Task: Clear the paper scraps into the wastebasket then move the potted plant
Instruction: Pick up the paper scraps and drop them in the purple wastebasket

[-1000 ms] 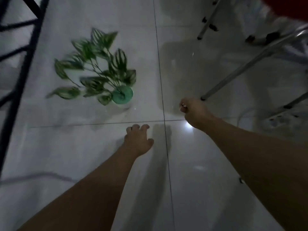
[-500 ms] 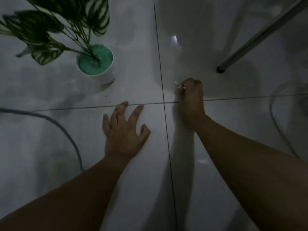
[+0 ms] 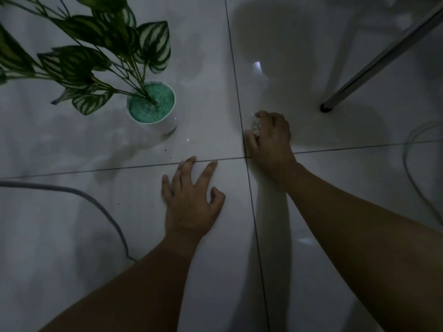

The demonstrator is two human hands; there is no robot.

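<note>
A potted plant [image 3: 153, 109] in a white pot with green gravel and striped leaves stands on the pale tiled floor at upper left. My right hand [image 3: 271, 142] rests on the floor to the right of the pot, its fingers curled around small white paper scraps [image 3: 256, 127]. Flat on the tile below the pot lies my left hand [image 3: 191, 197], fingers spread and holding nothing. No wastebasket is in view.
A metal chair or table leg [image 3: 374, 65] slants down to a black foot at upper right. A grey cable [image 3: 91, 197] curves across the floor at left, and another thin cable [image 3: 412, 173] loops at the right edge. Tiny dark specks lie near the pot.
The view has dropped closer to the floor and the plant looms larger. My right hand has gathered the white scraps into its fingers; my left hand stays planted on the tile.
</note>
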